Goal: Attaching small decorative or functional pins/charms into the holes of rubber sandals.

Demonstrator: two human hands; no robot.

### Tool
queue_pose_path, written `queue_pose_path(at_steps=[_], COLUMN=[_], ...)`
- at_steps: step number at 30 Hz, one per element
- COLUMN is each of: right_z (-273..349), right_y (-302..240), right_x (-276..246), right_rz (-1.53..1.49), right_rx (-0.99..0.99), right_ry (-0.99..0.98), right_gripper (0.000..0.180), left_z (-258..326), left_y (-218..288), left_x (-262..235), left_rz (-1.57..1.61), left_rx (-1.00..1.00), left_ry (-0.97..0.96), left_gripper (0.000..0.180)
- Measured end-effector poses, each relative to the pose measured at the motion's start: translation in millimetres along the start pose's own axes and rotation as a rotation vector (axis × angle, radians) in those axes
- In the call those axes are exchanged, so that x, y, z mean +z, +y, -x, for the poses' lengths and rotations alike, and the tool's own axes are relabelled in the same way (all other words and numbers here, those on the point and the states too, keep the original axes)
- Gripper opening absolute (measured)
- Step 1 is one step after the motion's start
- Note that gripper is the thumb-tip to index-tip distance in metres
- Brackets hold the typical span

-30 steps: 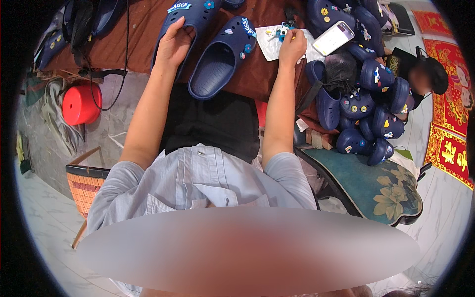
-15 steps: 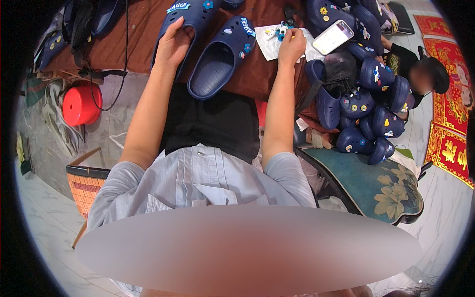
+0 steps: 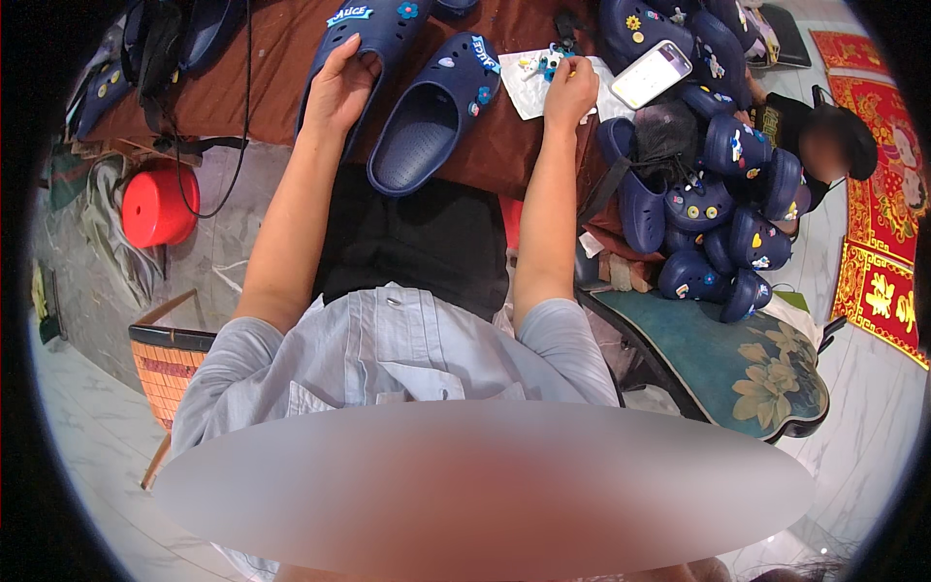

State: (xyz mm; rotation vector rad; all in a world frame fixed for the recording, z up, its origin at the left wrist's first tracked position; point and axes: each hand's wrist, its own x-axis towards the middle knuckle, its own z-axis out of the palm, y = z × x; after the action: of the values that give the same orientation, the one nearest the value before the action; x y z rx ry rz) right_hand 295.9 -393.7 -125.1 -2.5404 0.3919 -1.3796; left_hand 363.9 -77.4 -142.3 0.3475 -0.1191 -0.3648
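My left hand (image 3: 341, 89) grips the open heel end of a navy clog (image 3: 383, 39), its thumb outside and its fingers inside. That clog carries a light-blue name charm and a blue flower charm. Beside it a second navy clog (image 3: 417, 131) rests on the brown cloth, with similar charms on its upper. My right hand (image 3: 572, 92) is over a white plastic bag (image 3: 524, 87), fingers pinched together among small colourful shoe charms (image 3: 550, 64). Whatever those fingertips hold is hidden.
Right of the bag lies a lit phone (image 3: 653, 74). A heap of charm-covered navy clogs (image 3: 700, 202) stands beyond it, with a black mesh pouch (image 3: 664, 131). Another person (image 3: 815, 136) is at the far right. A red stool (image 3: 160, 206) and a green padded chair (image 3: 718, 349) flank me.
My right hand has shifted very slightly over the charms, its fingers more turned in. My left hand and both clogs stay in place. The person at the right has moved a little left.
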Motion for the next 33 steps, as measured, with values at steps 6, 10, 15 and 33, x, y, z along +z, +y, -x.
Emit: queue_pose_path(at_steps=[6, 10, 15, 33], right_z=[1.2, 2.1, 1.9, -0.3], right_y=[-3.8, -4.6, -5.8, -12.6], right_x=[1.0, 2.4, 0.8, -0.4], right_rz=[0.132, 0.202, 0.238, 0.058], right_rx=[-0.113, -0.207, -0.208, -0.232], right_ry=[-0.071, -0.059, -0.103, 0.002], right_gripper=[0.008, 0.011, 0.014, 0.022], left_z=[2.0, 7.4, 5.5, 2.4], left_y=[0.5, 0.2, 0.0, -0.3], left_x=[-0.3, 14.7, 8.9, 0.4], left_rz=[-0.002, -0.025, -0.025, 0.006], left_rx=[0.004, 0.023, -0.002, -0.018], left_ry=[0.003, 0.01, 0.025, 0.02], left_gripper=[0.028, 0.019, 0.021, 0.028])
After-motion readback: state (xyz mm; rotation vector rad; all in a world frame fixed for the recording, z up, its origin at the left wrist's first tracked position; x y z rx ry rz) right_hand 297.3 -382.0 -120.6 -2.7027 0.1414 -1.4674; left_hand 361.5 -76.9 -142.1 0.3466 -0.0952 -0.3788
